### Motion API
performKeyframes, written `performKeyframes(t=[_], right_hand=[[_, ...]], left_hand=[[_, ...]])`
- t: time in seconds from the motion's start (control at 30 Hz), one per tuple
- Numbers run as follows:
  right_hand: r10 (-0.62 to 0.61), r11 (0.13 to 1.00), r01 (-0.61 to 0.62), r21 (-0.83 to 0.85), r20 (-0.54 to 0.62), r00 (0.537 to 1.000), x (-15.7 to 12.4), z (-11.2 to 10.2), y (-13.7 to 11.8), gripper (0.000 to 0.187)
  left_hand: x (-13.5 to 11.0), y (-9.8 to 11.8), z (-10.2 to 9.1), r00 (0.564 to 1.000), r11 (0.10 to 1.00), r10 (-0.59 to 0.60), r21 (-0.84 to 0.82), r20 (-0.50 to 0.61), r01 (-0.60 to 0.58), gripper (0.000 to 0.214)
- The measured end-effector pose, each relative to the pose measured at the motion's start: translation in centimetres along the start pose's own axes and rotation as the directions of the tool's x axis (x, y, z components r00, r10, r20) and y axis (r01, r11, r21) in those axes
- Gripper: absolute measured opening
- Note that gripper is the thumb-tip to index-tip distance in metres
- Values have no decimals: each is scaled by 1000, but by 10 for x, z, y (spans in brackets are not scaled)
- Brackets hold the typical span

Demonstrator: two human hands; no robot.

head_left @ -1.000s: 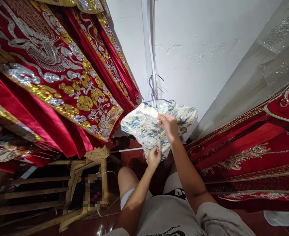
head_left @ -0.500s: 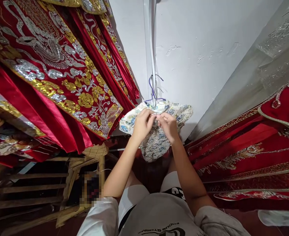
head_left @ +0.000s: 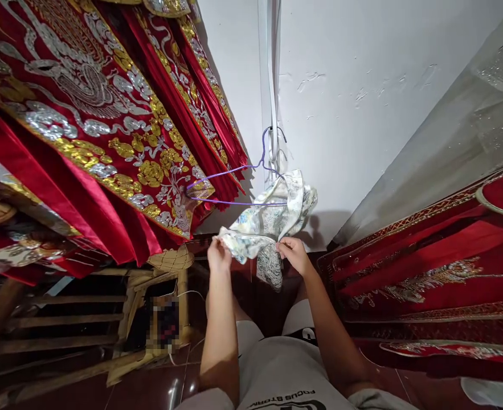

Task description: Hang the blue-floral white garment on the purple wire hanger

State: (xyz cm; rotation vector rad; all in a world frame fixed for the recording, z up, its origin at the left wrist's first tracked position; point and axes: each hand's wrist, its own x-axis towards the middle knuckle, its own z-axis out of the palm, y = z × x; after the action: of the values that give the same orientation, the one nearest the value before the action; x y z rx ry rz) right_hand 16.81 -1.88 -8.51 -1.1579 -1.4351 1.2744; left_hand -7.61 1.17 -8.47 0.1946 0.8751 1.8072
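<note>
A small white garment [head_left: 268,222] with a blue flower print hangs half off a purple wire hanger [head_left: 234,185] that hooks onto a white cord on the wall. The hanger's left arm is bare; the cloth clings to its right end. My left hand [head_left: 219,256] is closed on the garment's lower left edge. My right hand [head_left: 293,254] pinches the cloth just to the right of it. Both hands are below the hanger.
Red robes [head_left: 89,125] with gold and silver embroidery hang close on the left, and more red embroidered cloth [head_left: 426,273] lies to the right. A wooden chair [head_left: 148,319] stands low at the left. A white wall [head_left: 340,114] is behind.
The garment has slid off the hanger's left arm and now droops from its right end. Both hands dropped from the collar to the cloth's lower edge and moved apart.
</note>
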Motion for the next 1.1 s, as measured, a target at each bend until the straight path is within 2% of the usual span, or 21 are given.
performKeyframes(t=[0.1, 0.17, 0.2, 0.23, 0.27, 0.33, 0.4, 0.43, 0.47, 0.53, 0.6, 0.63, 0.67, 0.73, 0.8, 0.87, 0.93, 0.97, 1.03, 1.1], right_hand=[[74, 990, -62, -126, 93, 993, -2, -9, -1, 37], [64, 984, -59, -167, 25, 998, -4, -11, -5, 44], [52, 988, -55, -146, -21, 998, -4, -10, -8, 49], [56, 994, -60, -90, -37, 998, -4, -7, -11, 54], [78, 997, -78, -3, -5, 997, -4, -4, -16, 60], [130, 963, -162, 213, 155, 979, -2, 3, -25, 71], [141, 894, -247, 374, 287, 947, 0, 8, -37, 75], [137, 872, -263, 412, 310, 941, 2, 9, -43, 73], [138, 869, -270, 415, 321, 937, 3, 8, -50, 67], [151, 902, -285, 324, 382, 912, 8, 3, -65, 52], [162, 947, -274, 165, 492, 855, 13, -6, -80, 38], [163, 966, -245, 82, 543, 824, 16, -12, -88, 32], [157, 980, -198, 8, 579, 800, 19, -18, -95, 26], [129, 990, -69, -120, 612, 780, 28, -33, -106, 15], [72, 972, 75, -222, 585, 808, 38, -47, -113, 9], [-20, 932, 189, -311, 476, 879, 52, -58, -114, 7], [-129, 879, 242, -410, 286, 950, 68, -63, -110, 20], [-179, 851, 247, -463, 187, 966, 76, -63, -106, 30], [-256, 798, 229, -557, 31, 966, 92, -62, -94, 46], [-270, 762, 189, -619, -39, 962, 102, -62, -80, 49]], left_hand=[[-27, -26, -1, 999, 997, -40, 60, 21, 39, 25], [-45, -32, 11, 986, 992, -47, 119, 158, 28, 23], [-55, -32, 20, 966, 985, -24, 170, 259, -21, 24], [-64, -31, 29, 929, 965, 11, 239, 369, -106, 26], [-74, -30, 37, 875, 923, 46, 315, 482, -223, 27], [-90, -27, 53, 739, 766, 77, 435, 669, -474, 25], [-99, -24, 61, 628, 606, 51, 476, 776, -637, 22], [-99, -23, 63, 603, 567, 46, 476, 797, -672, 21], [-97, -22, 62, 598, 560, 55, 471, 800, -681, 25], [-87, -21, 56, 616, 613, 48, 463, 786, -640, 51], [-73, -19, 44, 604, 684, -96, 493, 791, -537, 70], [-66, -17, 37, 570, 695, -223, 539, 791, -476, 71], [-60, -15, 30, 525, 678, -359, 602, 772, -422, 68], [-52, -6, 15, 451, 572, -568, 724, 689, -386, 62], [-46, 6, 3, 455, 416, -661, 796, 596, -439, 56], [-41, 21, -6, 507, 242, -683, 818, 526, -522, 54], [-35, 34, -13, 574, 112, -649, 809, 500, -578, 55], [-33, 39, -16, 611, 82, -604, 802, 512, -592, 55], [-29, 47, -21, 688, 78, -468, 802, 554, -592, 54], [-26, 52, -22, 765, 83, -328, 823, 555, -562, 49]])
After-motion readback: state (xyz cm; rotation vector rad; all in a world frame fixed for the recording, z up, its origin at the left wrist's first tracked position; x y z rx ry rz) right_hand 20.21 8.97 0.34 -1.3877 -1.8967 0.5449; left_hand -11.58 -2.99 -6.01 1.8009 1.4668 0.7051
